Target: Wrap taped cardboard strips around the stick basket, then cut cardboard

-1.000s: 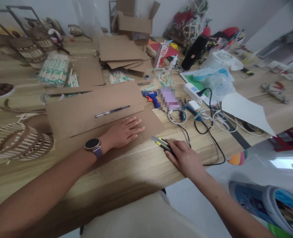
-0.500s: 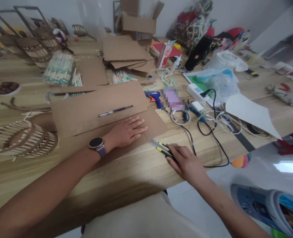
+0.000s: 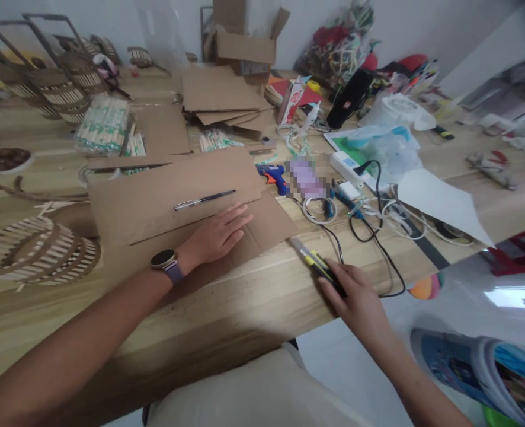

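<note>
My left hand [image 3: 220,232] lies flat with fingers stretched out on a brown cardboard sheet [image 3: 274,222]. Over that sheet's upper part rests another cardboard piece [image 3: 156,188], with a pen [image 3: 204,200] lying across it. My right hand [image 3: 355,293] is closed around a yellow and black utility knife [image 3: 318,264]. Its blade is out and points toward the sheet's right corner, near the tabletop. A blue glue gun [image 3: 274,177] lies just beyond the sheet.
To the left stands a woven basket [image 3: 40,246] of sticks. Black and white cables [image 3: 378,249] run across the right side, by a white power strip [image 3: 351,166]. Stacked cardboard [image 3: 220,92] lies at the back. A blue bucket [image 3: 467,362] stands on the floor at right.
My right hand has moved right with the utility knife, whose blade now lies farther along by the sheet's right corner. My left hand has slid slightly left.
</note>
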Tool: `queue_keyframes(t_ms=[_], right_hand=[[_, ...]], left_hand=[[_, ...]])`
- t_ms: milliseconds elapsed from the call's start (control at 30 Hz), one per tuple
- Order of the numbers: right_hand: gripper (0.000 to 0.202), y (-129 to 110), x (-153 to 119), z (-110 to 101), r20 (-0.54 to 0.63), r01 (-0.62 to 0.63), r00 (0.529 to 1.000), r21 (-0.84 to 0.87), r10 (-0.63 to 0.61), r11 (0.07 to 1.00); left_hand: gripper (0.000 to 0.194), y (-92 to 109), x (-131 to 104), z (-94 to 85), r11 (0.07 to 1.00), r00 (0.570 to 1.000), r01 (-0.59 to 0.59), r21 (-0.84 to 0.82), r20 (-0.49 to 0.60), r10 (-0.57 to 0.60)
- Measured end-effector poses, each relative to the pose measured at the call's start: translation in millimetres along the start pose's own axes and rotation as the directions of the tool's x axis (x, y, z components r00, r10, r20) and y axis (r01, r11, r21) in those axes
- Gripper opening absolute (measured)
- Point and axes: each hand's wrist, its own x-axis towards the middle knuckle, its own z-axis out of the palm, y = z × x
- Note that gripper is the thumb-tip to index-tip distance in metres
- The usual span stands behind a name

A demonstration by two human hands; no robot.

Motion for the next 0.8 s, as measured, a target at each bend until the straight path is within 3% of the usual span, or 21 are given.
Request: queue_keyframes(t_ms=[133,400,567,800], right_hand=[[0.048,17,11,-1,-0.063,-0.147,0.988,-0.074,0.143,0.986],[0.045,15,31,9,-0.010,-0.083,0.997,-0.093,0.082,0.992],[0.044,2,31,10,0.085,-0.036,0.996,-0.023,0.038,0.999],[0.039,-36,27,14,0.176,0.085,0.979,0.091,-0.100,0.992]], left_hand=[[0.047,1,-4,-1.9,1.000,0.996,0.022,-0.017,-0.085,-0.024],[0.045,1,-5,-1.5,0.999,0.993,0.027,-0.026,-0.117,-0.030],[0.046,0,-6,-1.8,0.999,0.991,0.030,-0.034,-0.126,-0.034],[0.047,1,-5,-1.5,0.999,0.991,0.017,-0.042,-0.130,-0.022]])
